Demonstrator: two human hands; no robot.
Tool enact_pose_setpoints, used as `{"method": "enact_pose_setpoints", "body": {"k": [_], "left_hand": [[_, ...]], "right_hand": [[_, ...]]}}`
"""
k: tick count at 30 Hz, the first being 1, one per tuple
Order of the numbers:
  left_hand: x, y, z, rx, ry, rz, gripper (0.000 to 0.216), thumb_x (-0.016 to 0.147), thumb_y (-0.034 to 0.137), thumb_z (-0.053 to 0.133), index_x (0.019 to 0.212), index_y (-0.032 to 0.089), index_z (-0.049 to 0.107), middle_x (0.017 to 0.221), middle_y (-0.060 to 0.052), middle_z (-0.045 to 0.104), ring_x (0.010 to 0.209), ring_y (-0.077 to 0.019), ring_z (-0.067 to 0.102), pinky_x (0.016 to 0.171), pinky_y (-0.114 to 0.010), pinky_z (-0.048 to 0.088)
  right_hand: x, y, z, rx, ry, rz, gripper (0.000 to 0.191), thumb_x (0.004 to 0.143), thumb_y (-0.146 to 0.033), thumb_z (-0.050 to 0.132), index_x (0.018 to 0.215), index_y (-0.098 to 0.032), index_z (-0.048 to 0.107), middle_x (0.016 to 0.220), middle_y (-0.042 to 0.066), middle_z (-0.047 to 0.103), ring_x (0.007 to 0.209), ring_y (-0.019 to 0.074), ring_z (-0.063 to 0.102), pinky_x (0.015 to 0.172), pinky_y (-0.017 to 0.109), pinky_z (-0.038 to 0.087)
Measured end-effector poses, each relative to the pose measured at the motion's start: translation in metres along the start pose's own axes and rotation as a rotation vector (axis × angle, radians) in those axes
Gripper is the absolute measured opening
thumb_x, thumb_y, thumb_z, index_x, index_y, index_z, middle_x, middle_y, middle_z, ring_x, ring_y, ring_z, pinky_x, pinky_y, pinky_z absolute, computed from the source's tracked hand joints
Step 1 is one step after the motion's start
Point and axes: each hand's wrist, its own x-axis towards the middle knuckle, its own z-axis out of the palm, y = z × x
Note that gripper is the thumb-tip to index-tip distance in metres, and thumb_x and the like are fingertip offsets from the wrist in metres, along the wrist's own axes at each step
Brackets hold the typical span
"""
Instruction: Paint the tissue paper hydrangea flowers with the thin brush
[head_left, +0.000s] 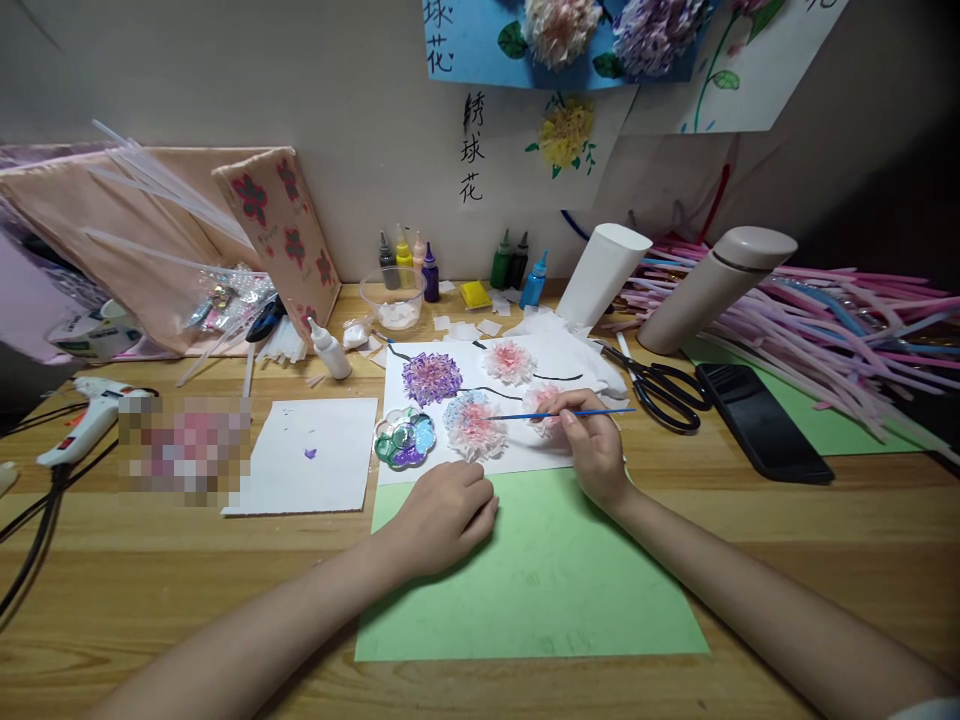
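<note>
My right hand (596, 450) grips a thin blue paintbrush (577, 414), pinched between thumb and fingers. The brush points left, its tip at a ruffled paper flower (475, 428) that is light blue at the upper left and pale pink elsewhere. Resting on the paper's near edge just below that flower, my left hand (442, 515) has its fingers curled in, with nothing visible in them. The white sheet (405, 468) also bears a purple flower (432, 377), a pink flower (509, 361) and another pink one partly behind my right hand. A flower-shaped paint palette (405, 438) with green, blue and purple wells lies at its left.
Green paper (540, 590) lies under my forearms. To the left are a white card (304, 455) and a glue gun (94, 420). Scissors (660, 385), a phone (761, 420) and a tumbler (716, 290) stand or lie right. Paint bottles (430, 272) line the back.
</note>
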Motion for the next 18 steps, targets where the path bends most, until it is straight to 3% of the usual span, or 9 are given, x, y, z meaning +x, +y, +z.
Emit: {"method": "enact_pose_setpoints", "body": {"k": [18], "left_hand": [[0.0007,-0.0002,-0.0009,-0.01,-0.005,-0.003,0.028,0.094,0.023,0.037,0.069,0.018,0.048,0.072,-0.002,0.052,0.067,-0.0155,0.046,0.061,-0.03,0.032]], "right_hand": [[-0.0011,0.003,-0.0002,-0.009,-0.035,-0.016,0.011,0.089,-0.029,0.048,0.086,-0.022,0.055,0.084,0.001,0.057,0.082,0.0162,0.058,0.077,0.032,0.047]]}}
